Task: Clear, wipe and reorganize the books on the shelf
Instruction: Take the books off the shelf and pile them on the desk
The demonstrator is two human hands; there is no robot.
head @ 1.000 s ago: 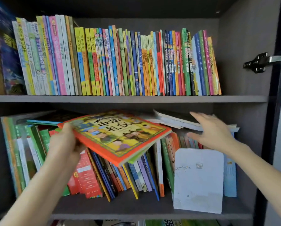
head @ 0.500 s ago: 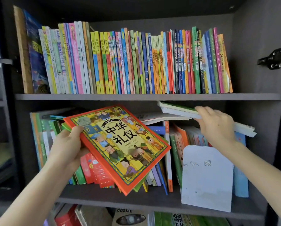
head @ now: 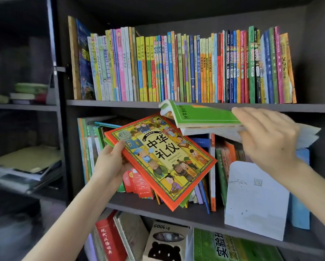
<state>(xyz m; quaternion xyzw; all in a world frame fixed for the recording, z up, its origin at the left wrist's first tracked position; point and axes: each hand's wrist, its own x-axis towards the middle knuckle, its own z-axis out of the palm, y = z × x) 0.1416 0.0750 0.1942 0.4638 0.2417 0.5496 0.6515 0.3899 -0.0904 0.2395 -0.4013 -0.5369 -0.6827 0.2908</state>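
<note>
My left hand (head: 110,164) grips the left edge of an orange-bordered picture book (head: 161,157) with a yellow illustrated cover, held tilted in front of the middle shelf (head: 186,213). My right hand (head: 267,140) grips a small stack of thin books topped by a green book (head: 201,114), lifted out level just below the upper shelf board (head: 110,103). Behind both hands, leaning and upright books (head: 222,162) crowd the middle shelf. A tidy row of upright books (head: 176,68) fills the upper shelf.
A white card bookend (head: 256,200) stands at the front right of the middle shelf, a light blue book (head: 299,208) behind it. The lower shelf holds a red dictionary (head: 108,240), a cookie box (head: 165,242) and a green book (head: 233,247). A dark side unit with stacked papers (head: 26,166) stands left.
My right hand went from reaching over the flat stack to gripping it and drawing it out toward me. My left hand drew the orange book out and tilted its cover toward me.
</note>
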